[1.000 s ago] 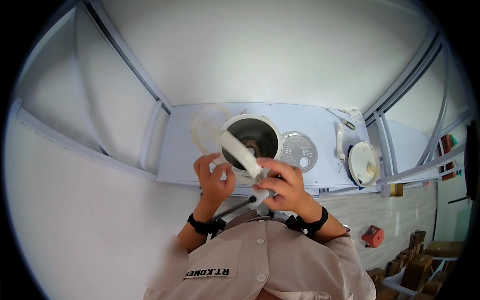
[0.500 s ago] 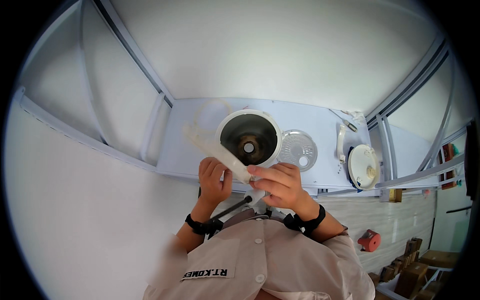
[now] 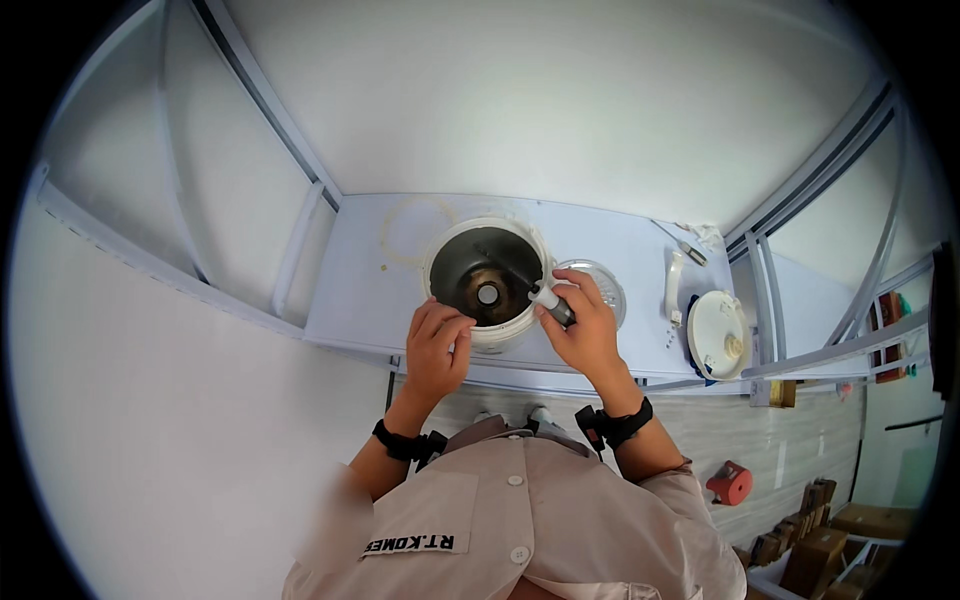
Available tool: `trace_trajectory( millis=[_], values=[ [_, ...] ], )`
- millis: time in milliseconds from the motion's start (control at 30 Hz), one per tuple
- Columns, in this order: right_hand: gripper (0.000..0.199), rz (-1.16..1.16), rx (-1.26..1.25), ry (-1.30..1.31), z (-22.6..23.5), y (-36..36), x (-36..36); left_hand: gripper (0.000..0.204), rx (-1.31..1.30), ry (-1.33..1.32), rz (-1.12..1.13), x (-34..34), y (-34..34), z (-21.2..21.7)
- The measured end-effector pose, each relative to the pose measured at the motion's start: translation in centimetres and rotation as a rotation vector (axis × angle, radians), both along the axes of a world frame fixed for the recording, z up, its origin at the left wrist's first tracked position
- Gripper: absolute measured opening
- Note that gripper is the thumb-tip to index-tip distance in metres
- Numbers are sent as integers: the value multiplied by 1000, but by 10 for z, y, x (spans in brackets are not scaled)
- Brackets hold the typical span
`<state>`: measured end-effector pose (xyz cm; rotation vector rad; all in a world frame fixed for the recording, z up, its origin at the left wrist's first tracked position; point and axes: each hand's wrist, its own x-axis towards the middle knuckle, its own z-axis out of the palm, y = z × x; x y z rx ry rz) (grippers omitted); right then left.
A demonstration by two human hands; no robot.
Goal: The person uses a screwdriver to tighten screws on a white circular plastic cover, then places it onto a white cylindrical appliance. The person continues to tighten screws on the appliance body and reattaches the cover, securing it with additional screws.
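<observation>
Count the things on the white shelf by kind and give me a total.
Cooker pot: 1
Perforated disc: 1
White lid: 1
White handle: 1
Small metal tool near the back corner: 1
Screwdriver, held in the right hand: 1
Total: 6

I am seeing a white cooker body [image 3: 487,285] with a grey, brown-stained inside, sitting on a pale blue worktop [image 3: 360,300]. A white lid [image 3: 718,333] is lying to the right. My wristbands [image 3: 405,443] are showing black, my shirt [image 3: 520,520] beige.
</observation>
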<state>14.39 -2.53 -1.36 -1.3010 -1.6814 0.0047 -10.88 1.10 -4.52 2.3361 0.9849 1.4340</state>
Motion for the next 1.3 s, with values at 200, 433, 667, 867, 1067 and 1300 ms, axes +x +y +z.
trace_trajectory(
  millis=[200, 433, 667, 867, 1067, 1300],
  values=[
    [27, 134, -191, -57, -8, -6, -2, 8, 2, 21, 5, 5, 2, -2],
    [27, 205, -216, -68, -10, -4, -7, 8, -25, 45, 1, 2, 4, -6],
    [28, 236, -216, 71, -24, 0, -2, 26, -14, 104, 5, -13, 15, -10],
    [30, 95, -194, -15, -9, 3, -8, 33, -78, 99, -16, -17, 14, -16],
    [36, 9, -262, -118, -10, 7, -10, 42, -97, 92, 4, -12, 12, -27],
    [39, 64, -226, -35, -13, 13, -1, 48, -42, 110, 44, -4, 9, -27]
  ],
)
